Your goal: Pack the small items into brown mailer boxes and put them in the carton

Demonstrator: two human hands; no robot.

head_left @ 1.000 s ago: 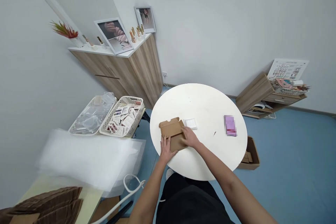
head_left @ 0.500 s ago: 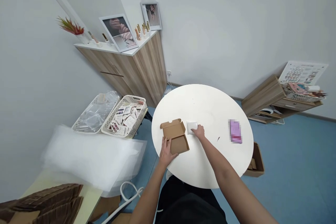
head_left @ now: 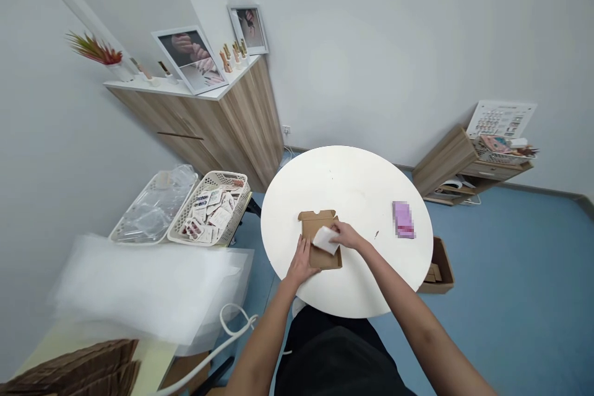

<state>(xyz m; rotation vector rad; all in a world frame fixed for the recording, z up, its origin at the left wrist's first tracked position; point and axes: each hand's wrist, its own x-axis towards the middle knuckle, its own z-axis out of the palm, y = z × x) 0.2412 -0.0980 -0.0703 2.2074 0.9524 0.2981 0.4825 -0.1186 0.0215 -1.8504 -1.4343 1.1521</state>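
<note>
Centre frame, a round white table (head_left: pixel 352 179) carries an open cardboard box (head_left: pixel 328 258). The left hand (head_left: pixel 302 263) rests flat on the box's left edge, fingers loosely apart. The right hand (head_left: pixel 346 236) pinches a white packet (head_left: pixel 325 239) above the box.

Bare white surface across the whole far half of the tabletop (head_left: pixel 348 173), open to a reach from any side. Near the front edge, blocked in the middle by the open cardboard box (head_left: pixel 332 258), with the left hand (head_left: pixel 302 264) pressed on its near-left corner and the right hand (head_left: pixel 347 236) holding a white packet (head_left: pixel 325 239) over it. To the right, a free lane between box and blurred pink pack (head_left: pixel 403 219), apart from one small dark speck (head_left: pixel 376 235). Off the left rim, hemmed by a beige basket (head_left: pixel 241 213) and pale foam sheets (head_left: pixel 148 278); off the right, by a floor carton (head_left: pixel 443 260).
</note>
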